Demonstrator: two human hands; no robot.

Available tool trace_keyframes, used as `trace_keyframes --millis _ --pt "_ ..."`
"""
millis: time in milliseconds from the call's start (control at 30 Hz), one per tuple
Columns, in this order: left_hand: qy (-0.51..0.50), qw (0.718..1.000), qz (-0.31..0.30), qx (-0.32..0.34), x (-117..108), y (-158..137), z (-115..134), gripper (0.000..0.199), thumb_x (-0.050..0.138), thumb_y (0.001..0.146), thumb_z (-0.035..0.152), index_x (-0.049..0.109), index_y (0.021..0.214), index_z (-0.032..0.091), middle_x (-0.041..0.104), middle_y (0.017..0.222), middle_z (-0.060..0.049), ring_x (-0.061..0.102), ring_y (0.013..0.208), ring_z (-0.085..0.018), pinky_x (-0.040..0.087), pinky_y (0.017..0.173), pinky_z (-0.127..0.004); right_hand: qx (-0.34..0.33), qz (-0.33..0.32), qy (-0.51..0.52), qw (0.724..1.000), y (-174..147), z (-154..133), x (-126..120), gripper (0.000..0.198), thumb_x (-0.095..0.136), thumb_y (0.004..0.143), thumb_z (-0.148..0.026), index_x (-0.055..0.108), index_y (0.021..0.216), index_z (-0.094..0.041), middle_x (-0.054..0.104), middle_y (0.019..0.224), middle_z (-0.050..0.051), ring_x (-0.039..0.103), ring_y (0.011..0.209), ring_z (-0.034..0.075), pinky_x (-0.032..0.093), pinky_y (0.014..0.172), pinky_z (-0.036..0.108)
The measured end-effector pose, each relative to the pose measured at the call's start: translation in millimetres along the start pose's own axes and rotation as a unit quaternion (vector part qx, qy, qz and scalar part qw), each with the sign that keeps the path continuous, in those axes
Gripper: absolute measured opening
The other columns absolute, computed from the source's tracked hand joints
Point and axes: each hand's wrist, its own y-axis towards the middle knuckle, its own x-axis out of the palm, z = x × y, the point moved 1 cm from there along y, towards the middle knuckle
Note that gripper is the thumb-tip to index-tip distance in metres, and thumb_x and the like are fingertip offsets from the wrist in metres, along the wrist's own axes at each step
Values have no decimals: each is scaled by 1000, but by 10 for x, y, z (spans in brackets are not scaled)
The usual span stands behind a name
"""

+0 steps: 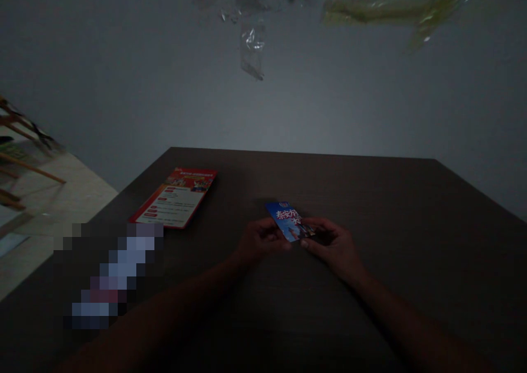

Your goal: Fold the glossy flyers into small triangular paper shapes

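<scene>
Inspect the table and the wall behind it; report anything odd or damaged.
The wall stands out: crooked yellowish tape at upper right and a crumpled clear strip near top centre look like leftovers. No spill shows on the table; the blue card shows no obvious damage. A pixelated patch at left can't be judged.

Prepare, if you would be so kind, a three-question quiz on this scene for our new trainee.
1. True or false: the left hand and right hand both hold the blue printed rectangular card.
2. Where on the dark brown table does the red-and-white printed rectangular sheet lie? A: right of both hands; B: left of both hands; C: beneath both hands.
3. Fill in: the shiny yellowish tape is stuck to the pale grey ____.

Key: 1. True. 2. B. 3. Wall.
</scene>
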Motion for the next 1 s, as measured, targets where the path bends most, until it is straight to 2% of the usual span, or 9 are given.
trace_keyframes --millis 67,233,367,467,600,767,900,1000 --pt "11 1000 -3 5 3 -7 30 37 79 57 30 68 88 13 68 87 -7 63 82 -19 47 78 -31 13 -4 8 1000 4 5 -6 36 79 58 -25 69 92 -24 72 86 3 65 77 19 50 72 33" --pt "67 998 -3 11 -7 -18 89 36 80 56 29 68 85 12 68 79 -6 62 74 -18 48 72 -29 29 -10 47 998 19 -6 -6 32 79 59 -26 70 89 -24 72 86 3 65 78 18 50 73 31" --pt "103 995 -6 9 -19 -15 85 37 81 54 31 68 84 12 68 81 -7 62 74 -18 48 70 -28 39 -20 66 997 25 -19 0 27 78 61 -28 70 86 -25 72 83 2 65 75 17 50 70 30" --pt "124 992 -8 8 -9 -32 94 39 78 58 31 68 90 12 69 87 -9 62 78 -19 48 73 -29 39 -20 69 997 27 10 -13 24 76 64 -32 70 86 -25 72 82 2 65 73 17 49 68 29" --pt "132 991 -16 1 16 -66 102 32 69 69 30 68 94 12 69 92 -9 63 84 -20 47 78 -30 29 -37 43 998 14 60 -18 29 76 64 -32 69 91 -24 71 87 3 64 77 17 49 70 29" --pt "142 989 -30 10 16 -65 59 26 65 72 31 69 90 12 69 89 -8 63 81 -19 47 75 -28 8 -39 -25 999 -6 63 22 38 79 59 -26 66 95 -25 70 85 1 63 78 18 48 73 31" --pt "210 977 -24 22 20 -57 59 26 63 74 31 69 88 10 68 80 -7 61 74 -17 45 69 -26 -13 -36 -74 997 -7 75 17 30 73 69 -29 65 97 -24 69 91 2 62 83 19 47 75 31" --pt "271 961 -25 40 48 -75 73 24 60 76 32 68 86 11 67 76 -6 60 74 -17 44 67 -25 -12 -25 -71 997 5 121 -14 25 62 79 -34 64 102 -24 69 95 3 62 85 19 47 73 30"
